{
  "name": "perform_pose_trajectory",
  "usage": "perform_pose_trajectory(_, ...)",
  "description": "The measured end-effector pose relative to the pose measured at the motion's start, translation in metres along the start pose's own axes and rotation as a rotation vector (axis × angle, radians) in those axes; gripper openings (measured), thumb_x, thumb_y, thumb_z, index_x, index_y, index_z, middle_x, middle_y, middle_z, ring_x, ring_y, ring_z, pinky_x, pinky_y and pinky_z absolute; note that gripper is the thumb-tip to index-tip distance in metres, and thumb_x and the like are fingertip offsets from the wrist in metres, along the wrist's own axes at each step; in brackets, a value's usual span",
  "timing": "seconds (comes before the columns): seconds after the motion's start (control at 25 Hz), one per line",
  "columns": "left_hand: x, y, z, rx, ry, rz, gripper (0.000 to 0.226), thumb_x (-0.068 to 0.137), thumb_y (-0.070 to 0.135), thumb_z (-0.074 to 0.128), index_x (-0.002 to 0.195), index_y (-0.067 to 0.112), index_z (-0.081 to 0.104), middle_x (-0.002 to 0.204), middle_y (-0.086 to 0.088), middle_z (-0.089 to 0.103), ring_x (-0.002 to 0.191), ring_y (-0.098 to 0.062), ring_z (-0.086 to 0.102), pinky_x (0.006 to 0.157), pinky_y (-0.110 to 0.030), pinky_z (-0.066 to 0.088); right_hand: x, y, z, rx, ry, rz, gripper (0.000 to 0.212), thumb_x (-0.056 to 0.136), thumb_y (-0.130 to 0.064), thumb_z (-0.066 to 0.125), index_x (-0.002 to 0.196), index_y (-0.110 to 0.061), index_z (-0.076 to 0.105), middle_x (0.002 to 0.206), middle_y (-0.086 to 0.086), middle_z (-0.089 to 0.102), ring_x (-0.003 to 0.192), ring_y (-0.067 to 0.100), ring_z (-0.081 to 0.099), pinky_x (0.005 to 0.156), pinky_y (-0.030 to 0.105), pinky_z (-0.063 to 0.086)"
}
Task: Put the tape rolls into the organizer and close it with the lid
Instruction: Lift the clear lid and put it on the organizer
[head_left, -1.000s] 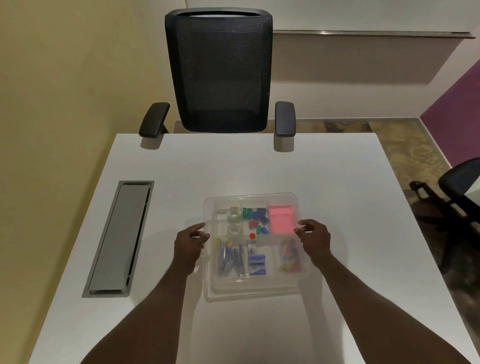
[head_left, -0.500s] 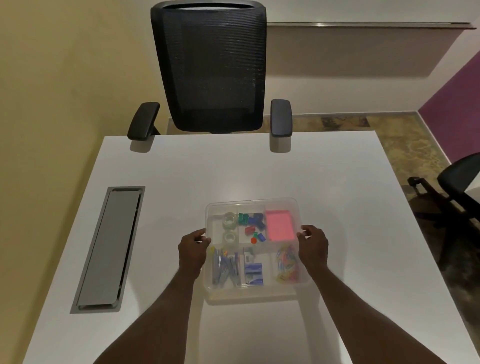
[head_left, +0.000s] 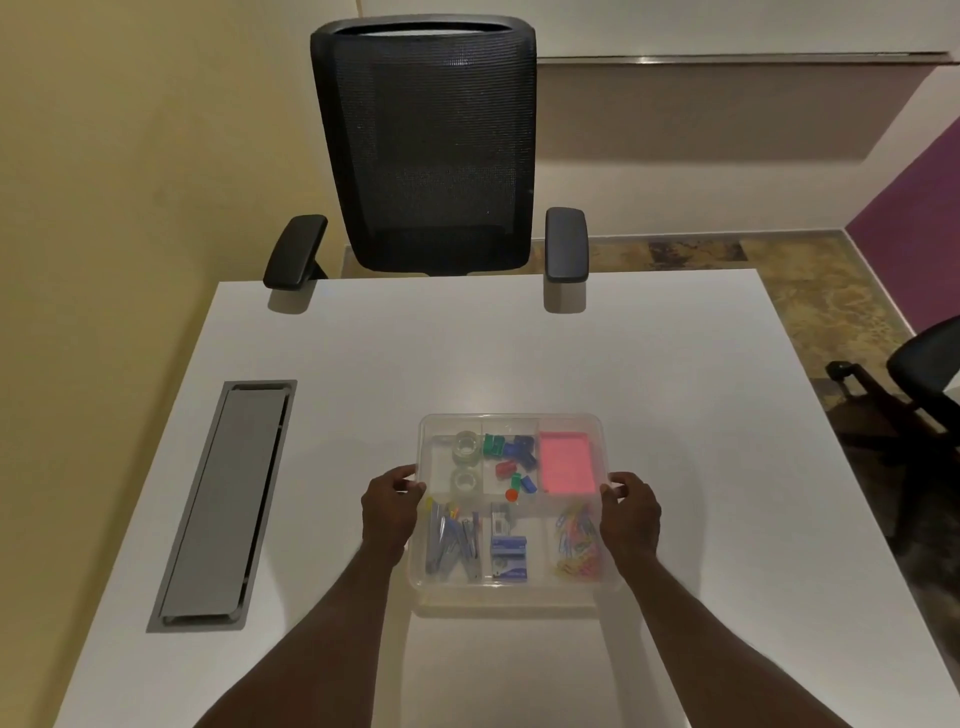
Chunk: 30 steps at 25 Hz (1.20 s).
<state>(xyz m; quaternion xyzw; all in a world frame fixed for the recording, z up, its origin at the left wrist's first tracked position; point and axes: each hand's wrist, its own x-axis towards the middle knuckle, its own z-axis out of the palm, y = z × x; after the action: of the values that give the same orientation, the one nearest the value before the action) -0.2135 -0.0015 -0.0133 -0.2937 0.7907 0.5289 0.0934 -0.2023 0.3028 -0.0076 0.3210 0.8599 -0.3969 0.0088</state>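
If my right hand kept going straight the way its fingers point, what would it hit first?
The right hand points inward at the clear organizer; its fingertips already appear to touch the right edge, nearest the pink notepad, though the lid is hard to distinguish.

Bare forearms, no sleeves (hands ungloved)

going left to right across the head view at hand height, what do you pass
cable hatch → left hand → tape rolls → coloured clips → pink sticky notes → right hand
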Motion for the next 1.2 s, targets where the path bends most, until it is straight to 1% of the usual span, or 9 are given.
perform_pose_trajectory(0.16,0.001,0.0,0.006,0.036,0.049,-0.052,0.03,0.095,0.011,0.074,0.124,0.006,0.075,0.103,-0.02,0.078,0.1,-0.04,0.074,0.096,-0.047,0.06,0.001,0.003,0.002,-0.039,-0.032,0.033,0.024,0.102,-0.018,0.058,0.117,-0.002,0.066,0.112,0.02,0.071,0.101,0.036,0.067,0.082,0.034,0.051)
perform_pose_trajectory(0.28,0.006,0.01,0.011,0.077,0.061,0.004,0.04,0.096,0.025,0.075,0.13,0.006,0.069,0.11,-0.019,0.075,0.107,-0.036,0.071,0.1,-0.047,0.057,0.002,0.001,0.003,-0.094,-0.007,0.057,0.033,0.103,-0.034,0.054,0.119,-0.006,0.063,0.116,0.017,0.067,0.103,0.034,0.066,0.078,0.031,0.044)
perform_pose_trajectory(0.44,0.03,0.034,0.02,0.16,0.068,0.083,0.05,0.101,0.037,0.067,0.139,0.005,0.062,0.12,-0.02,0.07,0.115,-0.035,0.066,0.106,-0.047,0.052,0.032,-0.024,0.004,-0.09,0.034,0.087,0.037,0.103,-0.04,0.048,0.118,-0.009,0.06,0.122,0.015,0.063,0.107,0.035,0.063,0.082,0.036,0.046)
perform_pose_trajectory(0.6,0.059,0.051,0.033,0.15,0.05,0.03,0.044,0.106,0.04,0.058,0.135,0.007,0.064,0.126,-0.02,0.069,0.122,-0.037,0.064,0.109,-0.046,0.051,0.081,-0.05,0.013,-0.11,-0.097,0.061,0.043,0.104,-0.045,0.044,0.118,-0.008,0.061,0.124,0.018,0.064,0.113,0.035,0.061,0.087,0.036,0.044)
perform_pose_trajectory(0.72,0.078,0.054,0.043,0.109,0.052,-0.023,0.041,0.108,0.04,0.054,0.115,0.003,0.07,0.117,-0.015,0.071,0.115,-0.034,0.064,0.1,-0.039,0.05,0.109,-0.059,0.023,-0.118,-0.298,0.091,0.059,0.106,-0.05,0.034,0.119,-0.002,0.065,0.127,0.022,0.064,0.118,0.035,0.059,0.095,0.037,0.043)
perform_pose_trajectory(0.84,0.091,0.053,0.048,0.086,0.062,-0.102,0.043,0.109,0.039,0.051,0.091,0.003,0.066,0.088,-0.007,0.064,0.097,-0.033,0.061,0.082,-0.033,0.042,0.122,-0.058,0.032,-0.155,-0.329,0.094,0.063,0.107,-0.049,0.031,0.122,0.0,0.066,0.131,0.023,0.063,0.121,0.036,0.058,0.104,0.04,0.042)
perform_pose_trajectory(0.92,0.097,0.052,0.051,0.089,0.073,-0.125,0.045,0.109,0.038,0.05,0.076,0.008,0.055,0.077,-0.003,0.056,0.087,-0.03,0.055,0.077,-0.032,0.038,0.127,-0.056,0.038,-0.172,-0.324,0.097,0.061,0.107,-0.047,0.03,0.122,-0.001,0.067,0.131,0.023,0.063,0.121,0.037,0.058,0.106,0.041,0.043)
perform_pose_trajectory(1.04,0.104,0.049,0.055,0.122,0.099,-0.133,0.044,0.108,0.03,0.045,0.068,0.013,0.043,0.079,-0.007,0.054,0.085,-0.03,0.051,0.078,-0.036,0.039,0.129,-0.052,0.045,-0.192,-0.272,0.085,0.061,0.107,-0.046,0.032,0.111,0.0,0.072,0.122,0.025,0.067,0.114,0.039,0.062,0.099,0.041,0.046)
perform_pose_trajectory(1.2,0.109,0.044,0.063,0.132,0.115,-0.152,0.039,0.105,0.027,0.04,0.068,0.013,0.041,0.078,-0.009,0.052,0.082,-0.031,0.049,0.077,-0.039,0.039,0.128,-0.045,0.052,-0.208,-0.16,0.03,0.058,0.106,-0.043,0.036,0.091,-0.002,0.075,0.101,0.023,0.073,0.098,0.039,0.068,0.084,0.038,0.049)
